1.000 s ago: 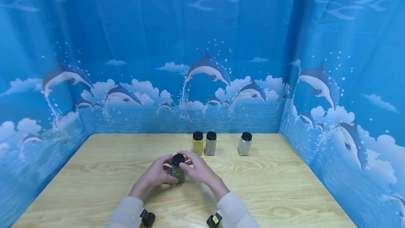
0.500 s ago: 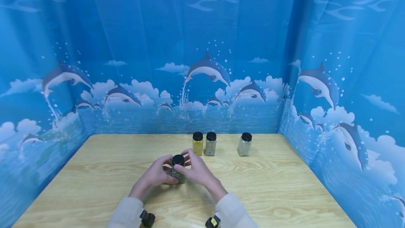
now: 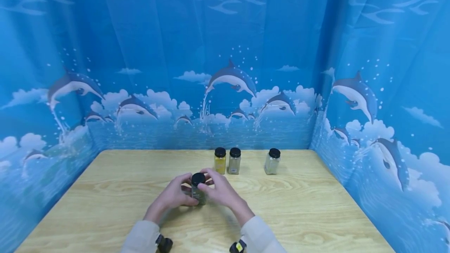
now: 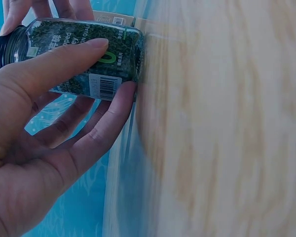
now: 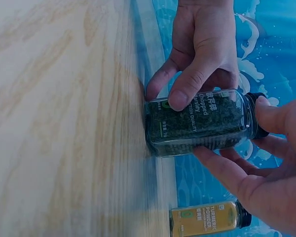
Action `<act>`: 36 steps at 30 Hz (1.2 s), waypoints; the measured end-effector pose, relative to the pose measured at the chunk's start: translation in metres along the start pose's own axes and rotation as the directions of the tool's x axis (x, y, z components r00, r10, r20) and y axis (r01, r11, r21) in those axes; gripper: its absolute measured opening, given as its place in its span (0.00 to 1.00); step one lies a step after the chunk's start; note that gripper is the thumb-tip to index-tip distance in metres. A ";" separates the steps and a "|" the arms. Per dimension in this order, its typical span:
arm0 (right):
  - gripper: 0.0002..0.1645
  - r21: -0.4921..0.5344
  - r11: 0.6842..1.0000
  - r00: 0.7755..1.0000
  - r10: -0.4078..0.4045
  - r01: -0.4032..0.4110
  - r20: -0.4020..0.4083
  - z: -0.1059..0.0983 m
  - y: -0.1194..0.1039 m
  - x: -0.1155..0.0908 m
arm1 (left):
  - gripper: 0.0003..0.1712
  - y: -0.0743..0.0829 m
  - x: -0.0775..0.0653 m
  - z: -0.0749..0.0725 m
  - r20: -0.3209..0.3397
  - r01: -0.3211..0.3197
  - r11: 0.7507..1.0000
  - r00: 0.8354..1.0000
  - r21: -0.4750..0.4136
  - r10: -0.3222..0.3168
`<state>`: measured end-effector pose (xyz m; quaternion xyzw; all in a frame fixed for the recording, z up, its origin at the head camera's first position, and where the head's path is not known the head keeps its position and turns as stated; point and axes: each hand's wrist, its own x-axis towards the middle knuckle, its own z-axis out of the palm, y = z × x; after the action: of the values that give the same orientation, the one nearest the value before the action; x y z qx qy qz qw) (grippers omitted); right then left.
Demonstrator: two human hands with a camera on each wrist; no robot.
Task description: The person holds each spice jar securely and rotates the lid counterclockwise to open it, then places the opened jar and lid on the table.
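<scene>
A glass spice jar labelled chopped parsley (image 5: pixel 207 121), full of dark green flakes, stands upright on the wooden table (image 3: pixel 299 214). My left hand (image 3: pixel 174 193) grips its lower body, thumb across the label in the left wrist view. At the black lid (image 3: pixel 198 179), my right hand (image 3: pixel 221 190) holds on with thumb and fingers from the right side. In the right wrist view the right thumb presses on the lid's edge, and another finger lies along the glass.
Behind the hands stand a yellow turmeric powder jar (image 3: pixel 220 161), a greyish-beige spice jar (image 3: pixel 234 162) beside it, and a pale-filled jar (image 3: pixel 272 162) farther right. All have black lids. A blue dolphin-print curtain (image 3: pixel 197 69) borders the table's back and sides.
My right hand's fingers and thumb have shifted slightly around the lid, turning a little and coming back. The left hand and the jar have stayed in place.
</scene>
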<state>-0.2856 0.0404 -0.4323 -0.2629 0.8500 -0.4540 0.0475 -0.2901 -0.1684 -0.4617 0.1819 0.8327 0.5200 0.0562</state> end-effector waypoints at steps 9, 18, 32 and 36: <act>0.25 -0.008 1.000 0.999 -0.026 0.026 0.043 -0.003 -0.001 0.000 | 0.31 0.002 -0.002 0.001 0.004 -0.004 1.000 1.000 -0.006 0.004; 0.34 0.043 0.999 0.999 0.027 -0.029 0.041 -0.002 -0.003 -0.001 | 0.29 0.000 -0.002 0.000 0.005 -0.006 1.000 1.000 -0.012 0.006; 0.25 0.028 0.999 0.999 0.027 -0.026 -0.034 0.003 -0.004 0.000 | 0.29 0.002 -0.002 0.000 -0.002 -0.035 0.999 0.999 -0.038 0.035; 0.24 0.008 1.000 1.000 0.004 -0.004 -0.022 0.003 -0.004 -0.001 | 0.30 0.001 -0.003 0.000 -0.007 -0.036 0.998 0.999 -0.044 0.035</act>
<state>-0.2826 0.0368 -0.4305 -0.2561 0.8492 -0.4602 0.0399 -0.2870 -0.1685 -0.4608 0.1938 0.8177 0.5398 0.0485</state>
